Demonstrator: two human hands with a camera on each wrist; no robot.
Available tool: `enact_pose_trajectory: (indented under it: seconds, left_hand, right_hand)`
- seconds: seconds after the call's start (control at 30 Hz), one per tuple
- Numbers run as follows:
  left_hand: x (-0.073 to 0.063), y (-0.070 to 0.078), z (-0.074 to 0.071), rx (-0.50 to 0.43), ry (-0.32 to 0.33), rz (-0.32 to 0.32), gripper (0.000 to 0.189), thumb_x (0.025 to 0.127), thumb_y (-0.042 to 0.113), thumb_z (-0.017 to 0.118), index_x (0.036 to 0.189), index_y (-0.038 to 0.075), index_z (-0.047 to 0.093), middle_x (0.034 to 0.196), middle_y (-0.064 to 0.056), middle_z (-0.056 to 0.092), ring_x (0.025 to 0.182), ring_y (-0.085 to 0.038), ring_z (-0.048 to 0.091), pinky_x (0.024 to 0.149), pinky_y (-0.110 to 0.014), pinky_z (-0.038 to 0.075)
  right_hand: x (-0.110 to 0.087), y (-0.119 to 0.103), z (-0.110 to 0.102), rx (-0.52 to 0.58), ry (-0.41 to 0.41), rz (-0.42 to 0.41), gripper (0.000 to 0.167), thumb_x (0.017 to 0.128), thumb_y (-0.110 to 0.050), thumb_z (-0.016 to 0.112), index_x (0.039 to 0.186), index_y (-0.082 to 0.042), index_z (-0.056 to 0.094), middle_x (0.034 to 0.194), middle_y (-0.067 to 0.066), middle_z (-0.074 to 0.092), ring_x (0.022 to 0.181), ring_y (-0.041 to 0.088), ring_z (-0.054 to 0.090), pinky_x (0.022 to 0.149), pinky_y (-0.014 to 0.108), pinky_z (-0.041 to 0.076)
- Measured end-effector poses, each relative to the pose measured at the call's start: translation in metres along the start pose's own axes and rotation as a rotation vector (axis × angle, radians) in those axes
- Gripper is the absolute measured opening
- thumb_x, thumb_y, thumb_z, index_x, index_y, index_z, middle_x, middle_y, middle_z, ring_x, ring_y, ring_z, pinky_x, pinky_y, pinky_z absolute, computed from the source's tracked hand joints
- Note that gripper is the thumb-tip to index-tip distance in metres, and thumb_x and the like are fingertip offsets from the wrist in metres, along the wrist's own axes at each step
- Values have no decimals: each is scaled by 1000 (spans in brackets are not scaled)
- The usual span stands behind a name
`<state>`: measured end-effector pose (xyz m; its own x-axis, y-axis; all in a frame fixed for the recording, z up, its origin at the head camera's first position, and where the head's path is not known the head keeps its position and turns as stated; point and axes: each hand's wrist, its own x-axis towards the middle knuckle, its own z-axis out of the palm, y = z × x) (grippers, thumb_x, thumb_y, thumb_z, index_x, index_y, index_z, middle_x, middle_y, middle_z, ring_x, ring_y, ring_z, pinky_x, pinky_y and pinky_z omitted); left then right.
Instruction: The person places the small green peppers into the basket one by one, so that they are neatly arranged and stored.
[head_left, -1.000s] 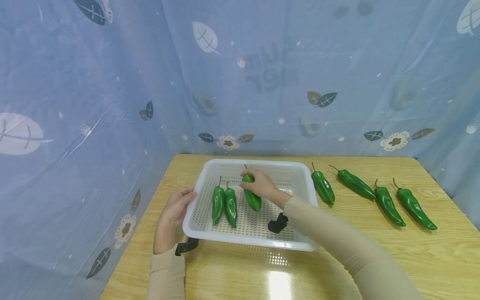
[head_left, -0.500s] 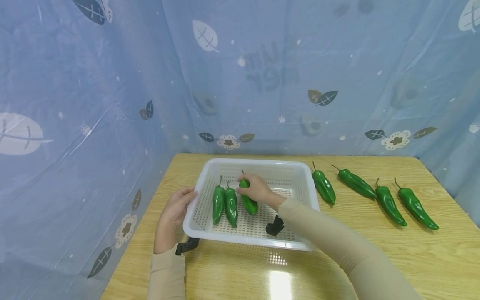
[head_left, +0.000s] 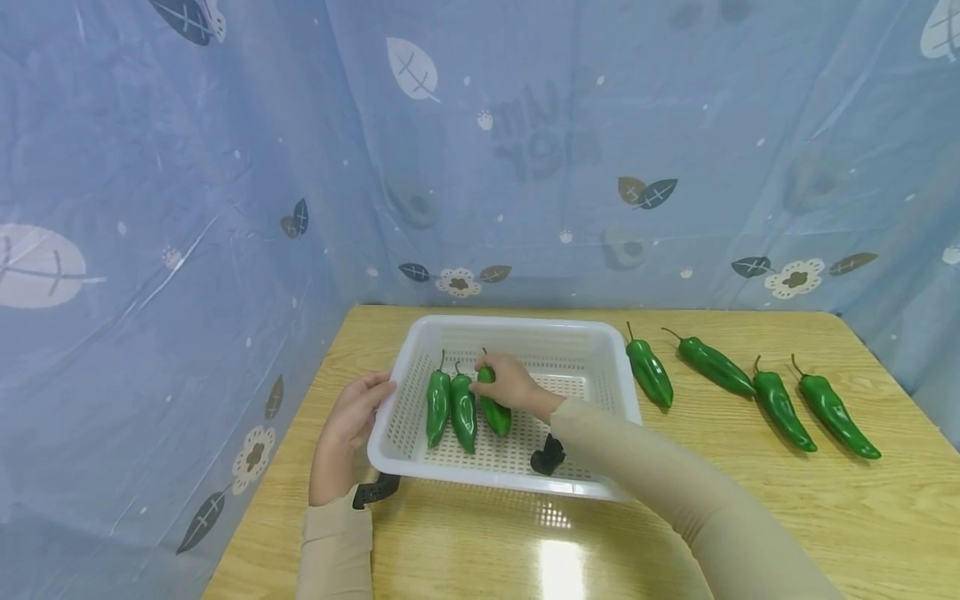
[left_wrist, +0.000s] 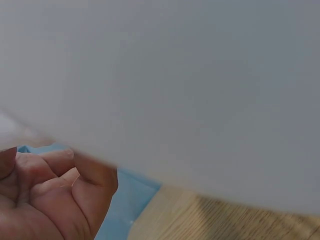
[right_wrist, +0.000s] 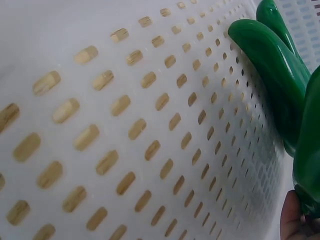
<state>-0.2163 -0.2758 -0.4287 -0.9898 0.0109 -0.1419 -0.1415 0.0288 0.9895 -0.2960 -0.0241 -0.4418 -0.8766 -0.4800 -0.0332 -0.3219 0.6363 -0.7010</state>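
A white perforated plastic basket (head_left: 525, 481) stands on the wooden table. My left hand (head_left: 351, 417) grips its left rim, with curled fingers visible below the rim in the left wrist view. Inside the basket, my right hand (head_left: 513, 386) pinches a green chili pepper (head_left: 496, 415) near its stem end. Two more green peppers lie side by side to its left, an outer pepper (head_left: 438, 408) and an inner pepper (head_left: 463, 414). In the right wrist view the held pepper (right_wrist: 309, 145) is at the right edge, close to the others.
Several more green peppers lie on the table (head_left: 750, 517) right of the basket, the nearest pepper (head_left: 649, 373) beside its rim. A black wrist device (head_left: 548, 456) hangs under the right wrist. A blue patterned curtain (head_left: 480, 167) closes off the back and left.
My right hand has moved left and slightly down with the pepper, bringing it nearer the two lying peppers. The left hand keeps its place on the rim.
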Motion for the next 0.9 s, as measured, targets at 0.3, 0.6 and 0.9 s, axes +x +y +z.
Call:
enact_pose_trajectory:
  seconds: [0.3,0.6,0.9]
  left_hand:
    - [-1,0,1,30,6,0,44,100,20,47,136,-6,42,127,-29,52,99,-24,65,83,-38,56]
    - [1,0,1,23,5,-1,42,100,18,46,135,-5,43,124,-28,54,97,-23,66,80,-37,57]
    - [1,1,0,37,-7,3,44,101,20,46,137,-5,41,127,-29,53,103,-28,64,82,-39,56]
  right_hand:
    - [1,0,4,-44,-3,-17,37,88,-27,68,117,-5,60,110,10,62,88,19,56,71,29,50]
    - [3,3,8,-42,-33,7,39,90,-29,66,120,-5,58,114,12,62,86,17,57,66,24,51]
    - [3,1,8,-38,-53,18,49,92,-32,62,131,-3,52,123,16,60,92,19,61,76,27,54]
